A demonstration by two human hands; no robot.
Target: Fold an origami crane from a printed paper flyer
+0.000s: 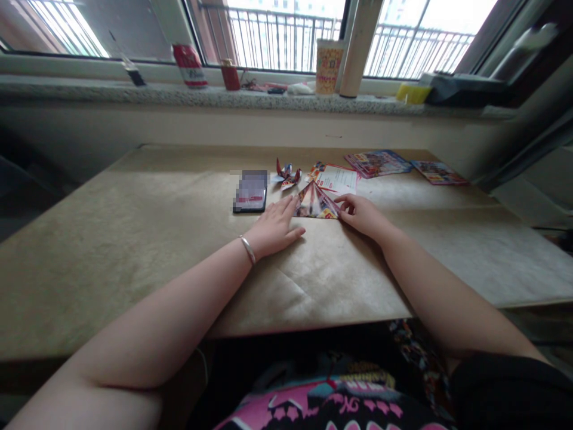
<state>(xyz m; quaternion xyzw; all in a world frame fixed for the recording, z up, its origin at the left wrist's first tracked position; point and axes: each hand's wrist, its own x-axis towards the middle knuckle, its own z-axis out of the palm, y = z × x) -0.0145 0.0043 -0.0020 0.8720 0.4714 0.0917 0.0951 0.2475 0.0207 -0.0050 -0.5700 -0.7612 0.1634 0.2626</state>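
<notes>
A glossy, colourfully printed sheet of paper (316, 204), folded into a triangle, lies on the table with its peak pointing away from me. My left hand (276, 226) rests flat at the triangle's left corner, fingers stretched out and thumb apart; a silver bangle circles that wrist. At the opposite corner, my right hand (362, 216) pinches the paper's edge between thumb and fingers. Just beyond the triangle sits a small folded paper figure (287, 175) with upright points. Left of it lies a phone (251, 192), its screen partly blurred out.
The table (134, 239) has a beige cover. Behind the triangle is a white printed sheet (339, 180); further right lie colourful printed papers (380, 162) and another stack (439, 173). On the windowsill (268, 101) stand a red can (190, 65), a red jar (230, 76) and a patterned cup (329, 68).
</notes>
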